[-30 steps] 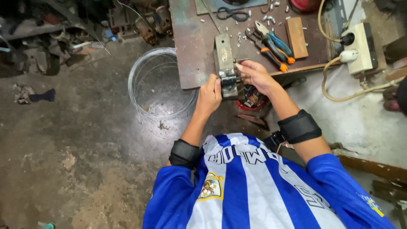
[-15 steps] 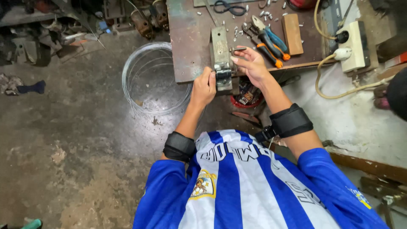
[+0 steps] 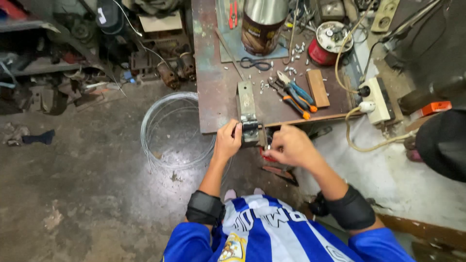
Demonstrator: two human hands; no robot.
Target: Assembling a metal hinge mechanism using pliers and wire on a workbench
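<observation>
We steady the small metal vise (image 3: 251, 130) at the surface's (image 3: 213, 102) front edge, left hand (image 3: 228, 140) wrapped around it, right hand (image 3: 287, 145) pinching something tiny (hidden); keep both firm.

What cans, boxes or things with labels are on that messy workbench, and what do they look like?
Tall metal can: far end of the workbench, shiny silver cylinder with a brown label band.
Round tin: right of the can, red sides, open top full of small metal bits.
Socket box: right edge of the bench, cream-coloured block with a plug in it.
Orange box: off the bench at the far right, small and flat.
</observation>
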